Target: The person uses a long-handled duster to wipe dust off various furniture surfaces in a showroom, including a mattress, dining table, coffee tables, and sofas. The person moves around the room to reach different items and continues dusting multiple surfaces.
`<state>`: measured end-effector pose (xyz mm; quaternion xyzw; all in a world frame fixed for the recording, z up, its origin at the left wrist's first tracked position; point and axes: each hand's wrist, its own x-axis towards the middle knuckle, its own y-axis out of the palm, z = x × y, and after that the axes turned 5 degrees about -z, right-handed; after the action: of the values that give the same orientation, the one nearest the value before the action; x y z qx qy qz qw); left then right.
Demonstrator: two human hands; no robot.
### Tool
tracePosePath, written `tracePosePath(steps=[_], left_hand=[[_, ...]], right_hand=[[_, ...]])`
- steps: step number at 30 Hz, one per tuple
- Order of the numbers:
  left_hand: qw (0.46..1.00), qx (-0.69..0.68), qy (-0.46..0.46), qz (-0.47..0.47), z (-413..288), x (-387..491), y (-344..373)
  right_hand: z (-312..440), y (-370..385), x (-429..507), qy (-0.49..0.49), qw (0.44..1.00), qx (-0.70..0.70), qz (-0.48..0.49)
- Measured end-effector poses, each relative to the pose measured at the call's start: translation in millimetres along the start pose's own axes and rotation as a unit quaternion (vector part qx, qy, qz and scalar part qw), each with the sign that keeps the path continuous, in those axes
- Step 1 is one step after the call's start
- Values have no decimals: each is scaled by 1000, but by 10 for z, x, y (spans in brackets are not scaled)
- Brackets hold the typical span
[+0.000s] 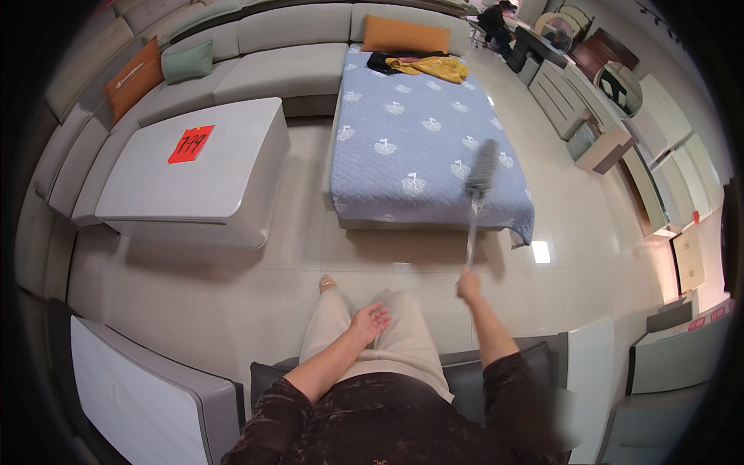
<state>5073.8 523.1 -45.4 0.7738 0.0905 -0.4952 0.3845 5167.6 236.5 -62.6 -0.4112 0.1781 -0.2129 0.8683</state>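
My right hand [468, 285] grips the thin handle of a grey fluffy duster [482, 168], held out in front of me to the right. The duster's head is blurred and appears over the front right part of a blue quilted cover [401, 128] with white tree-like prints; I cannot tell whether it touches the cloth. Resting palm up over my lap, my left hand [371, 322] holds nothing, its fingers loosely curled and apart. I am seated, with my beige trousers [325, 325] below my hands.
A white coffee table [232, 151] with a red price card [192, 144] stands at left, before a grey sectional sofa [285, 70]. Yellow and dark cloths [433, 67] lie by an orange cushion [407, 34]. Cabinets [558, 93] line the right side; a person [494, 26] sits far back.
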Motion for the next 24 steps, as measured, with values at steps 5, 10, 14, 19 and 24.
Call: tracePosePath(steps=[5,10,14,19,24], left_hand=[[999,-24,32,-25,-62,-73,-122],[997,-24,46,-52,-89,-94,-274],[998,-27,47,-31,-42,-34,-248],[997,-34,43,-45,-5,-3,-277],[999,15,16,-29,121,119,-123]], right_hand=[[173,796,-1084,-93,978,93,164],[633,921,-1368,-151,961,122,197],[296,858,-1085,-144,973,90,159],[27,177,-959,44,974,199,97],[-439,-415,-626,246,908,336,46]])
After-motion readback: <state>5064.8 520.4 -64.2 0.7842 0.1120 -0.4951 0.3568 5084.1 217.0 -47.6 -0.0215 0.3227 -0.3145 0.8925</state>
